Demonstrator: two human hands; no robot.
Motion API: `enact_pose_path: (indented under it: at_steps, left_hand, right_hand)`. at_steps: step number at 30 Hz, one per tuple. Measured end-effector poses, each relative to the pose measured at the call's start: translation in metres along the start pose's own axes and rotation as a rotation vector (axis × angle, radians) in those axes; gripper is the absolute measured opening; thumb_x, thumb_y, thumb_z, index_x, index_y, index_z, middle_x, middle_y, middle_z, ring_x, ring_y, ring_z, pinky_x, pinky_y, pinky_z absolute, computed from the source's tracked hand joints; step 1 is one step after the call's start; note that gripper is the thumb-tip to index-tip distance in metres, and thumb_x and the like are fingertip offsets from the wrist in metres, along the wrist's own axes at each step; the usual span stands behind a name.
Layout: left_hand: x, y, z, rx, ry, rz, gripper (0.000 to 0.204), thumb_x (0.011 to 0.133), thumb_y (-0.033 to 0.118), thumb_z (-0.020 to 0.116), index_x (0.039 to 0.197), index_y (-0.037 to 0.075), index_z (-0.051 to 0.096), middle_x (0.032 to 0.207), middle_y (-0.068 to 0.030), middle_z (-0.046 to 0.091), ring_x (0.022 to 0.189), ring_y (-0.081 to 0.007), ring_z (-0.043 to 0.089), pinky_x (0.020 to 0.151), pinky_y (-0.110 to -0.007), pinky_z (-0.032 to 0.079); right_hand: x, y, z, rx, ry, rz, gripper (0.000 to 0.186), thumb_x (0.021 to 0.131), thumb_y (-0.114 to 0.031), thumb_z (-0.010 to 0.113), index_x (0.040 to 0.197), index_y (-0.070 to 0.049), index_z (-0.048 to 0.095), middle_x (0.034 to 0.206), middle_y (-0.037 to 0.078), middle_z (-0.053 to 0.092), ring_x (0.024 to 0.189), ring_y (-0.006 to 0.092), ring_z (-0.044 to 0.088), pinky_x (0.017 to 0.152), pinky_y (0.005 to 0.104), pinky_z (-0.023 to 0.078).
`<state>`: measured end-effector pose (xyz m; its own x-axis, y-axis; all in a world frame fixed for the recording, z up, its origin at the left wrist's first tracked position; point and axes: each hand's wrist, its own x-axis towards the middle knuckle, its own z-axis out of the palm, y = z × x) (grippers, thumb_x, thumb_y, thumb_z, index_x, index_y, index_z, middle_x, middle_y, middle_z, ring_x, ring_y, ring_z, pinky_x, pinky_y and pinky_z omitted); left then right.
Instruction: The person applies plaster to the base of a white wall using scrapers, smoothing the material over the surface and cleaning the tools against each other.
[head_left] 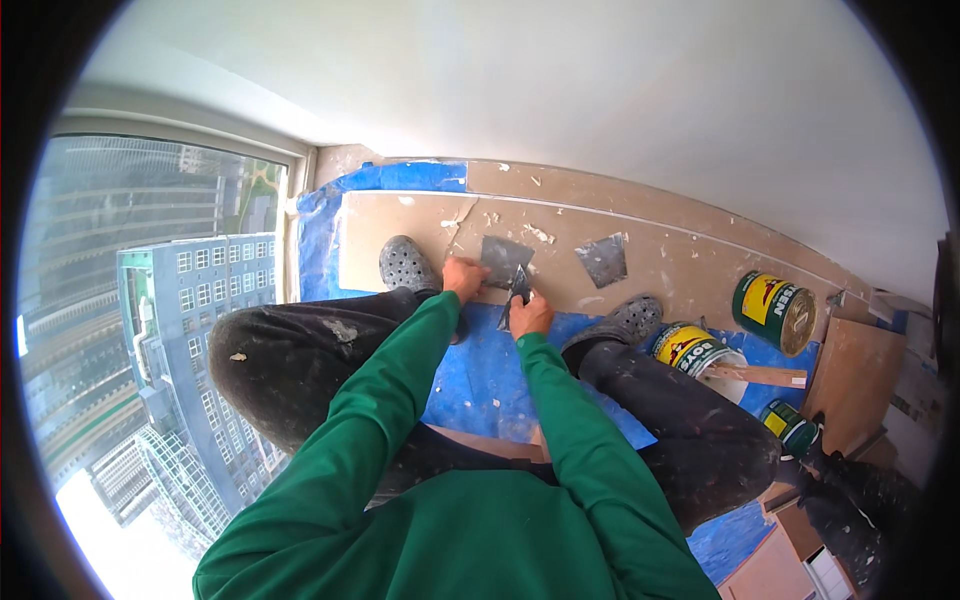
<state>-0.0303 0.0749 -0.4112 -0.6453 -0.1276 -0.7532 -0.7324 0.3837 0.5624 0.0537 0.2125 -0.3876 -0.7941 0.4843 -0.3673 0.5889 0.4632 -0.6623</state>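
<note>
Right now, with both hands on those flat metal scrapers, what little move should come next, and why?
Probably draw the narrow scraper in the right hand across the wide blade held by the left hand: they already meet edge to face above the brown board.

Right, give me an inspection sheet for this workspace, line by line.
Surface: brown board along the wall foot, spattered with white filler; blue sheeting over the floor.
Job's things: flat grey plate and a dark scraper, held together over the board.
Clutter: a second grey plate lying on the board; three tins, one on its side, one with a stick across it, one small green one; cardboard pieces at the right.
Grippers: left hand on the plate's edge; right hand gripping the scraper.
Cables: nothing seen.
Surroundings: white wall, full-height window with tower blocks outside.
</note>
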Motion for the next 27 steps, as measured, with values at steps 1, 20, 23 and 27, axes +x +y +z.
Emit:
enact_pose_path:
  at_steps: [1, 20, 23, 27]
  left_hand:
    - [-0.002, -0.001, 0.002, 0.002, 0.027, 0.024, 0.017, 0.073, 0.013, 0.072, 0.074, -0.004, 0.067, 0.066, -0.0124, 0.066, 0.052, -0.0198, 0.066, 0.050, -0.032, 0.053]
    - [-0.005, 0.013, -0.001, 0.079, 0.013, 0.027, 0.019, 0.072, 0.015, 0.073, 0.069, -0.002, 0.068, 0.062, -0.0124, 0.066, 0.052, -0.0202, 0.066, 0.057, -0.032, 0.054]
    - [-0.001, 0.007, 0.003, 0.147, 0.067, 0.101, 0.018, 0.073, 0.013, 0.072, 0.070, -0.004, 0.068, 0.062, -0.0140, 0.065, 0.051, -0.0210, 0.065, 0.054, -0.032, 0.054]
    - [-0.004, 0.016, -0.002, 0.107, -0.004, 0.002, 0.020, 0.073, 0.015, 0.073, 0.070, -0.004, 0.068, 0.062, -0.0154, 0.065, 0.051, -0.0216, 0.065, 0.053, -0.033, 0.054]
  right_hand:
    - [0.002, 0.000, 0.004, 0.001, -0.024, 0.030, 0.032, 0.073, -0.021, 0.060, 0.095, 0.002, 0.065, 0.088, 0.029, 0.063, 0.086, 0.0444, 0.060, 0.081, 0.0476, 0.047]
    - [0.049, -0.034, 0.001, -0.038, -0.046, -0.057, 0.030, 0.072, -0.018, 0.060, 0.094, 0.001, 0.066, 0.086, 0.026, 0.064, 0.085, 0.0414, 0.063, 0.080, 0.0450, 0.049]
    - [0.058, -0.044, 0.012, -0.142, -0.114, -0.086, 0.034, 0.073, -0.020, 0.061, 0.100, 0.001, 0.066, 0.090, 0.026, 0.065, 0.088, 0.0406, 0.063, 0.080, 0.0455, 0.050]
    - [0.084, -0.036, -0.001, -0.111, -0.395, -0.068, 0.035, 0.072, -0.020, 0.061, 0.099, 0.001, 0.066, 0.091, 0.027, 0.064, 0.088, 0.0406, 0.063, 0.081, 0.0455, 0.049]
